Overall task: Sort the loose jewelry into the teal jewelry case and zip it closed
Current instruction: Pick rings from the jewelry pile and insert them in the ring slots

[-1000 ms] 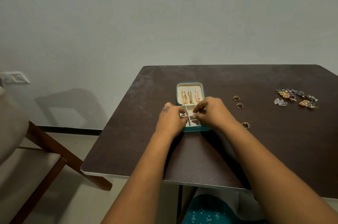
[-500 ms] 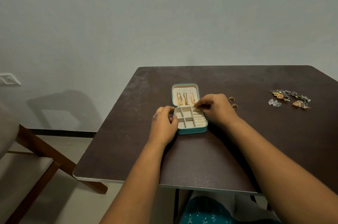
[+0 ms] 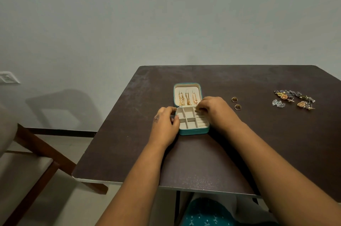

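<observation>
— Near the middle of the dark counter (image 3: 239,152): what sits there?
— Teal jewelry case (image 3: 193,131), lying open. Lid flat toward the wall, three gold chains (image 3: 187,98) hung in its cream lining. Near half is a tray of square compartments, with ring rolls along its right side.

— Left hand?
— Left hand (image 3: 166,124) rests against the case's left wall, fingers curled round the rim, thumb on the near-left edge. Holding the case.

— Right hand?
— Right hand (image 3: 215,109) sits over the far right corner of the tray, fingertips bunched and pressed down at the ring rolls. Cannot tell whether anything is pinched between them; too small and hidden.

— Loose pieces?
— Two gold rings (image 3: 236,103) on the counter just right of the right hand, apart from each other. Well to the right, a cluster of earrings (image 3: 293,99), mixed gold, dark and clear pieces.

— Surroundings?
— Wooden chair (image 3: 36,161) at left, off the counter. Wall socket (image 3: 8,78) on the pale wall.
</observation>
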